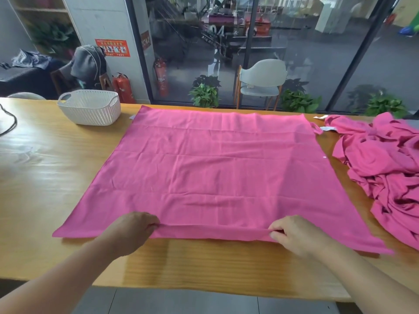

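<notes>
On the wooden table [45, 166], a pink cloth [215, 173] lay spread flat and nearly square, its far edge toward the glass wall [306, 53] and its near edge close to the table's front. Both hands were clamped on that near edge. The left hand [133, 230] pinched it left of the middle and the right hand [292, 234] pinched it right of the middle, well apart from each other, with fingers curled over a thin raised fold of fabric. That wide, even grip looked chosen so the hem would lift as 1 straight line rather than sag at the centre, which would suit carrying the near edge over to the far one for a first fold. The 2 near corners lay free on the wood outside the hands. Lying flat, with only soft creases across it, the cloth gave room to match edges cleanly. A small loop [316, 129] stuck out at its far right corner. To the right, a crumpled heap of pink cloths [385, 166] sat just beside the spread piece, probably stock waiting its turn near the right arm. A white woven basket [89, 107] stood at the far left of the table, apart from the cloth, likely meant for finished pieces.
</notes>
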Motion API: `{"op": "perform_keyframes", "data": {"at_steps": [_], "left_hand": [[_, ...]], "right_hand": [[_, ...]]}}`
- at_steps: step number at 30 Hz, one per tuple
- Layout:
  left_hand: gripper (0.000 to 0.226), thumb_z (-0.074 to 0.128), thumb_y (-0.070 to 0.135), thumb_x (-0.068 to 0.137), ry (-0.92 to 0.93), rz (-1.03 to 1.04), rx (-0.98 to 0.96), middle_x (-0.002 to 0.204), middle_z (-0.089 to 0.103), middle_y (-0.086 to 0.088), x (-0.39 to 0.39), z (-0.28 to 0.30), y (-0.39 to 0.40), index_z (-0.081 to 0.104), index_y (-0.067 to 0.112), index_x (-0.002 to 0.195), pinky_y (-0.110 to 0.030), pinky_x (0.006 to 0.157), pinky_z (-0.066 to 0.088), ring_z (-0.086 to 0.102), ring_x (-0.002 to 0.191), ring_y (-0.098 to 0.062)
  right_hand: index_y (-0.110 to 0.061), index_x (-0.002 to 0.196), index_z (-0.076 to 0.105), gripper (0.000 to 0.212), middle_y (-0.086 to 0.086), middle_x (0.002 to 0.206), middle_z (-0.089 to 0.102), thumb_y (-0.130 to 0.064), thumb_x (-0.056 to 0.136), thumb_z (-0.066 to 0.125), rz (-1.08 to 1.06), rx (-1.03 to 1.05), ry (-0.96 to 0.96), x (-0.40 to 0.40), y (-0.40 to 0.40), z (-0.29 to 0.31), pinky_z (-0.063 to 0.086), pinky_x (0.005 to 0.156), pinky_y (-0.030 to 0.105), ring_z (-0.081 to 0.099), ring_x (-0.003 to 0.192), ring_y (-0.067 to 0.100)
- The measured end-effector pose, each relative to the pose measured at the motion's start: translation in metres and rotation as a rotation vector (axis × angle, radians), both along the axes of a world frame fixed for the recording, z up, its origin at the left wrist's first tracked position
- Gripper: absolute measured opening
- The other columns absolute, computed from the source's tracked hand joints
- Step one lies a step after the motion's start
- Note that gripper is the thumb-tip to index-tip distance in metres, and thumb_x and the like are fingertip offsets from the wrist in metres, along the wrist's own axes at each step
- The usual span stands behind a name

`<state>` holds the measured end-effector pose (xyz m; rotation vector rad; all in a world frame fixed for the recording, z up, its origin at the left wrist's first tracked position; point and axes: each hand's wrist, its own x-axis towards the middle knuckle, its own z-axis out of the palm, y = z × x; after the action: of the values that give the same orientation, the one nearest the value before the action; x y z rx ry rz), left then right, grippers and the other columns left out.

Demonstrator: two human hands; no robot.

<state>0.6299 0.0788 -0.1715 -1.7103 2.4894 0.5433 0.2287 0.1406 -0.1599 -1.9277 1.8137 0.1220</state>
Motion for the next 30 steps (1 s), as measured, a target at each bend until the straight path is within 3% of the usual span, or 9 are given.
{"op": "perform_keyframes", "data": {"at_steps": [4,7,10,12,14,17,21,25,30], "left_hand": [[0.021,0.054,0.028,0.095,-0.194,-0.074,0.329,0.097,0.065,0.022,0.0,0.022,-0.009,0.071,0.034,0.105,-0.019,0.083,0.047,0.06,0.091,-0.002],[0.018,0.053,0.029,0.094,-0.225,-0.089,0.41,0.1,0.066,0.021,0.0,0.037,-0.023,0.068,0.04,0.094,-0.019,0.082,0.048,0.061,0.093,-0.003],[0.016,0.054,0.031,0.096,-0.155,-0.021,0.33,0.104,0.066,0.014,-0.001,0.05,-0.05,0.067,0.039,0.099,-0.023,0.084,0.049,0.061,0.096,-0.008],[0.018,0.053,0.032,0.098,-0.133,0.009,0.249,0.106,0.066,0.01,-0.005,0.057,-0.07,0.067,0.031,0.109,-0.023,0.083,0.047,0.059,0.097,-0.009],[0.017,0.052,0.031,0.099,-0.098,0.041,0.164,0.098,0.065,0.012,-0.01,0.062,-0.09,0.067,0.029,0.107,-0.023,0.075,0.044,0.058,0.093,-0.009],[0.014,0.055,0.027,0.097,0.042,0.156,0.026,0.084,0.062,0.015,-0.019,0.07,-0.119,0.067,0.033,0.093,-0.019,0.062,0.039,0.056,0.078,-0.006],[0.017,0.056,0.026,0.095,0.173,0.204,-0.228,0.083,0.066,0.011,-0.031,0.077,-0.164,0.062,0.035,0.081,-0.031,0.07,0.048,0.06,0.079,-0.017],[0.016,0.051,0.028,0.098,0.162,0.171,-0.424,0.091,0.063,0.01,-0.053,0.083,-0.215,0.067,0.025,0.095,-0.03,0.069,0.04,0.061,0.088,-0.02],[0.024,0.042,0.032,0.102,0.033,0.12,-0.448,0.095,0.067,0.002,-0.069,0.07,-0.299,0.061,0.02,0.095,-0.033,0.067,0.043,0.062,0.087,-0.023]], "right_hand": [[-0.026,0.077,0.069,0.016,-0.014,0.07,0.065,-0.033,0.089,0.062,0.081,0.307,-0.067,-0.003,-0.006,0.016,0.045,0.068,0.023,0.055,0.063,-0.001],[-0.023,0.077,0.071,0.015,-0.014,0.067,0.058,-0.033,0.087,0.065,0.045,0.346,-0.167,-0.008,-0.022,0.027,0.042,0.067,0.026,0.049,0.064,0.002],[-0.04,0.063,0.069,0.03,-0.019,0.06,0.059,-0.03,0.09,0.066,-0.03,0.243,-0.254,-0.012,-0.051,0.044,0.042,0.065,0.021,0.049,0.059,-0.002],[-0.044,0.066,0.071,0.029,-0.019,0.066,0.066,-0.031,0.092,0.066,-0.037,0.164,-0.261,-0.014,-0.073,0.052,0.045,0.066,0.02,0.054,0.062,-0.003],[-0.034,0.084,0.076,0.014,-0.013,0.08,0.072,-0.032,0.093,0.065,-0.052,0.073,-0.242,-0.018,-0.095,0.058,0.047,0.071,0.019,0.06,0.072,0.0],[-0.027,0.094,0.077,0.013,-0.015,0.089,0.074,-0.031,0.094,0.064,-0.054,-0.077,-0.246,-0.027,-0.125,0.067,0.047,0.076,0.019,0.065,0.083,0.0],[-0.025,0.105,0.076,0.016,-0.015,0.1,0.073,-0.028,0.095,0.064,-0.077,-0.268,-0.225,-0.035,-0.167,0.078,0.048,0.086,0.023,0.064,0.093,0.003],[-0.027,0.1,0.076,0.015,-0.012,0.094,0.074,-0.032,0.096,0.062,-0.078,-0.366,-0.145,-0.045,-0.223,0.083,0.051,0.084,0.032,0.066,0.09,0.009],[-0.022,0.087,0.074,0.025,-0.008,0.082,0.072,-0.039,0.096,0.058,-0.079,-0.313,-0.058,-0.059,-0.309,0.074,0.051,0.078,0.036,0.064,0.079,0.009]]}}
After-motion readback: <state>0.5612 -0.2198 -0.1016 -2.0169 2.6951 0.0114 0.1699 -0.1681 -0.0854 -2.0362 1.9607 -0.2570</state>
